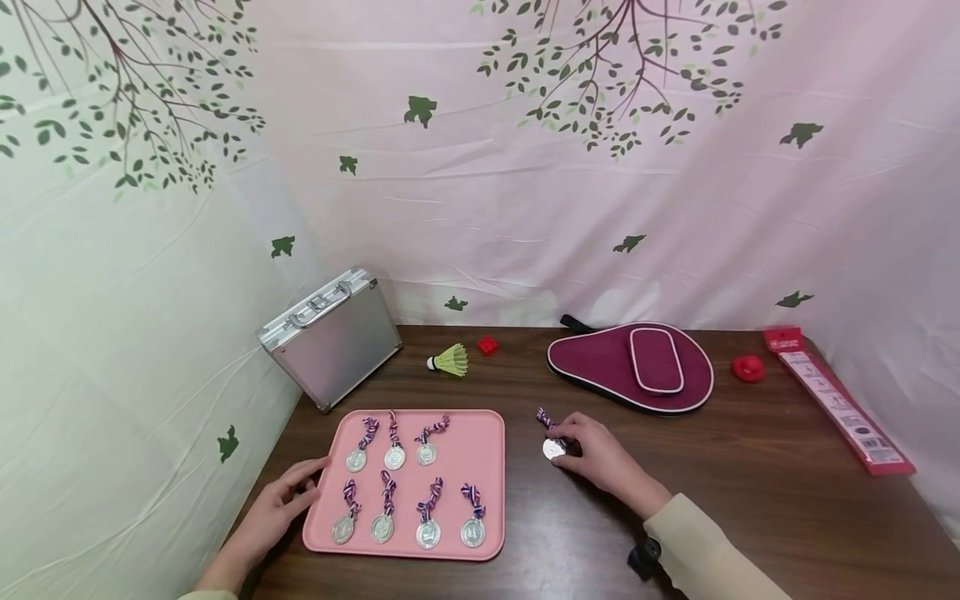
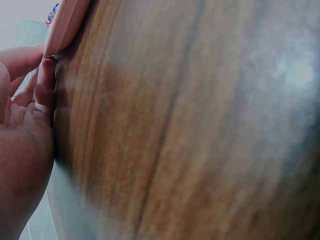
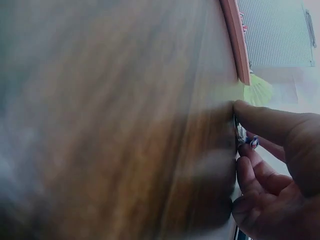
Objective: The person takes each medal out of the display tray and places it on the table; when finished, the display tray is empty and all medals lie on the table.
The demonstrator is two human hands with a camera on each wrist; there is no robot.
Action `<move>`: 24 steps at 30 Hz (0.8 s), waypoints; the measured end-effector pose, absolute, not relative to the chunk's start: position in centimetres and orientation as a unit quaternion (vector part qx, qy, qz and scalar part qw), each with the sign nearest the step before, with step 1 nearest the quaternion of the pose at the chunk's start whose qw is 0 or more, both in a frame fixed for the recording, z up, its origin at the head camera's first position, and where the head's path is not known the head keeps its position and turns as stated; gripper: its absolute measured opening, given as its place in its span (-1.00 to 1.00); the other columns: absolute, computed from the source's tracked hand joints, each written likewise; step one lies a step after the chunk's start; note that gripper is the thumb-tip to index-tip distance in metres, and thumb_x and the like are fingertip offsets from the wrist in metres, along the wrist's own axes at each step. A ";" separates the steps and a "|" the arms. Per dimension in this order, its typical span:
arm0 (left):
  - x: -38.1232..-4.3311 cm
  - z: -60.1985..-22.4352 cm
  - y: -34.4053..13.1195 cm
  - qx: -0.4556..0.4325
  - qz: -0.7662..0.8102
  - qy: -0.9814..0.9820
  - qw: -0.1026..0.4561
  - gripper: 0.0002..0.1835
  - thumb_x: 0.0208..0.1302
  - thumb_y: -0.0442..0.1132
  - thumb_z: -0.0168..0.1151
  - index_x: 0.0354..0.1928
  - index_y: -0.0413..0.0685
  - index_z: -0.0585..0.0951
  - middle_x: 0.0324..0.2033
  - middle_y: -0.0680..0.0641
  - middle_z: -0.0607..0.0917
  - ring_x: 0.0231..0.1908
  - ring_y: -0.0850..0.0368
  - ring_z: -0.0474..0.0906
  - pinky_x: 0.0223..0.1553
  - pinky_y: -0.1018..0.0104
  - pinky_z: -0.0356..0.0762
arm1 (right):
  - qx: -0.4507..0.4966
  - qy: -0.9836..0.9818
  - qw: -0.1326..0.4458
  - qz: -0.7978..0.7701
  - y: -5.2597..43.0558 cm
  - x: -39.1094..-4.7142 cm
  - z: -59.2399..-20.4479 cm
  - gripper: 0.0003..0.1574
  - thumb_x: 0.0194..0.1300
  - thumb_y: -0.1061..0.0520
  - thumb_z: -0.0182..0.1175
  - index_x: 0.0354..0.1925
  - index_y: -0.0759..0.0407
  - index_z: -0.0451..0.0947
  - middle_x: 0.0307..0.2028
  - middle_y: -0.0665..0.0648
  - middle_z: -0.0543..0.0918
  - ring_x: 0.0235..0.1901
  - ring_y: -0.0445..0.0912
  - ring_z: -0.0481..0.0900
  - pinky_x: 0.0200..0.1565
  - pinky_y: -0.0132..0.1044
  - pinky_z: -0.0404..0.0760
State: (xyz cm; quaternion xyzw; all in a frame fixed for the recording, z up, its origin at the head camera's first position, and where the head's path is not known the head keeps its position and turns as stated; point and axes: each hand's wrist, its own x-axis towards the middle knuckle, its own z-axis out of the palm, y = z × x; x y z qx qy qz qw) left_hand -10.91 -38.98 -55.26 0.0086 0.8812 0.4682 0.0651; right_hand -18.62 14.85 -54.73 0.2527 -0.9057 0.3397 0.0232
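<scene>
My right hand (image 1: 600, 454) pinches a silver medal (image 1: 553, 449) between thumb and fingers, low over the table right of the tray. Its red, white and blue knotted ribbon (image 1: 545, 418) points away from me. In the right wrist view the medal (image 3: 241, 131) shows edge-on between the fingertips, largely hidden. A pink tray (image 1: 467, 450) carries several similar medals in two rows, such as the medal (image 1: 473, 532) at front right. At the tray's left rim, my left hand (image 1: 273, 510) touches it with thumb and fingertips, which the left wrist view shows close up.
Behind the tray stand a silver case (image 1: 337, 342), a yellow shuttlecock (image 1: 450, 360) and a small red block (image 1: 487, 345). A maroon paddle case (image 1: 600, 362) lies at back right. Farther right are a red round object (image 1: 747, 368) and a long red-and-white package (image 1: 840, 404).
</scene>
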 end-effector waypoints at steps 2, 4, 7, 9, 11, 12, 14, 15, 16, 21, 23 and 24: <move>-10.9 -55.3 -39.0 0.009 0.466 0.882 0.063 -0.54 0.30 -0.13 0.21 0.25 0.18 0.48 0.07 0.01 0.48 -0.11 0.15 0.38 -0.18 0.38 0.31 | 0.248 -0.910 0.019 0.331 14.8 -18.7 -54.6 -0.55 0.00 0.09 0.48 -0.08 0.07 0.67 -0.22 -0.05 0.52 -0.21 -0.17 0.51 -0.13 -0.19 0.50; -10.9 -55.3 -38.9 0.008 0.465 0.883 0.063 -0.54 0.30 -0.13 0.21 0.25 0.18 0.47 0.07 0.01 0.47 -0.11 0.15 0.38 -0.18 0.38 0.32 | 0.243 -0.914 0.011 0.326 14.8 -18.7 -54.5 -0.55 0.01 0.09 0.47 -0.06 0.05 0.67 -0.22 -0.04 0.51 -0.20 -0.17 0.50 -0.12 -0.19 0.49; -10.9 -55.2 -38.9 0.005 0.465 0.883 0.065 -0.54 0.30 -0.14 0.21 0.25 0.19 0.47 0.07 0.01 0.47 -0.11 0.15 0.37 -0.17 0.38 0.32 | 0.236 -0.918 0.001 0.320 14.9 -18.7 -54.4 -0.55 0.03 0.07 0.46 -0.05 0.03 0.67 -0.21 -0.04 0.49 -0.20 -0.17 0.48 -0.12 -0.20 0.49; -10.9 -55.2 -38.8 0.002 0.465 0.883 0.068 -0.54 0.30 -0.13 0.21 0.25 0.20 0.47 0.08 0.01 0.47 -0.11 0.14 0.37 -0.17 0.38 0.31 | 0.232 -0.919 0.002 0.318 14.8 -18.6 -54.2 -0.54 0.03 0.04 0.46 -0.04 0.00 0.66 -0.21 -0.03 0.47 -0.21 -0.17 0.46 -0.14 -0.22 0.48; -10.9 -55.1 -38.8 -0.001 0.466 0.882 0.071 -0.54 0.30 -0.13 0.21 0.25 0.19 0.48 0.08 0.01 0.47 -0.10 0.14 0.37 -0.17 0.37 0.31 | 0.233 -0.921 0.015 0.313 14.6 -18.3 -54.0 -0.55 0.02 0.01 0.47 -0.06 -0.03 0.67 -0.22 -0.04 0.45 -0.22 -0.18 0.43 -0.16 -0.22 0.48; -10.9 -55.1 -38.7 -0.003 0.465 0.883 0.072 -0.54 0.30 -0.13 0.21 0.25 0.20 0.47 0.08 0.01 0.47 -0.10 0.13 0.37 -0.17 0.37 0.31 | 0.237 -0.920 0.023 0.312 14.3 -18.1 -53.8 -0.55 0.02 -0.01 0.47 -0.07 -0.04 0.67 -0.22 -0.05 0.44 -0.23 -0.19 0.42 -0.17 -0.22 0.47; -10.9 -55.1 -38.7 -0.005 0.463 0.883 0.075 -0.54 0.30 -0.12 0.21 0.25 0.20 0.47 0.08 0.00 0.46 -0.10 0.12 0.37 -0.17 0.37 0.31 | 0.252 -0.916 0.038 0.309 13.5 -17.6 -53.4 -0.57 0.03 -0.03 0.46 -0.08 -0.05 0.68 -0.24 -0.05 0.45 -0.23 -0.20 0.41 -0.17 -0.22 0.47; -10.9 -55.1 -38.7 -0.008 0.463 0.883 0.076 -0.54 0.30 -0.12 0.21 0.25 0.21 0.47 0.08 0.00 0.46 -0.10 0.12 0.37 -0.17 0.37 0.31 | 0.263 -0.914 0.040 0.307 13.0 -17.2 -53.1 -0.59 0.05 -0.04 0.44 -0.08 -0.06 0.67 -0.25 -0.05 0.46 -0.24 -0.20 0.42 -0.18 -0.22 0.47; -10.9 -55.0 -38.7 -0.009 0.463 0.883 0.076 -0.54 0.29 -0.12 0.21 0.24 0.21 0.48 0.08 0.00 0.47 -0.10 0.12 0.37 -0.17 0.37 0.31 | 0.277 -0.910 0.039 0.306 12.4 -16.8 -52.8 -0.60 0.07 -0.04 0.42 -0.07 -0.06 0.67 -0.26 -0.06 0.47 -0.25 -0.21 0.42 -0.19 -0.24 0.47; -10.9 -55.1 -38.8 -0.011 0.462 0.883 0.078 -0.54 0.29 -0.12 0.21 0.24 0.22 0.48 0.08 0.00 0.47 -0.09 0.11 0.37 -0.17 0.37 0.31 | 0.358 -0.881 0.013 0.308 8.6 -14.0 -51.4 -0.65 0.23 -0.04 0.29 -0.01 -0.04 0.64 -0.26 -0.07 0.56 -0.29 -0.26 0.44 -0.23 -0.33 0.45; -10.9 -55.2 -38.8 -0.008 0.465 0.882 0.078 -0.54 0.29 -0.12 0.21 0.24 0.22 0.48 0.08 0.01 0.47 -0.09 0.12 0.37 -0.16 0.38 0.31 | 0.391 -0.870 0.017 0.299 7.1 -12.9 -51.2 -0.66 0.24 -0.02 0.28 0.00 -0.06 0.64 -0.27 -0.08 0.57 -0.30 -0.29 0.43 -0.24 -0.38 0.44; -10.9 -55.2 -38.8 -0.006 0.466 0.881 0.077 -0.54 0.29 -0.12 0.21 0.24 0.22 0.48 0.09 0.01 0.47 -0.09 0.12 0.38 -0.15 0.38 0.31 | 0.407 -0.866 0.022 0.290 6.4 -12.4 -51.2 -0.67 0.24 -0.02 0.28 -0.01 -0.07 0.64 -0.27 -0.10 0.57 -0.30 -0.31 0.42 -0.23 -0.40 0.44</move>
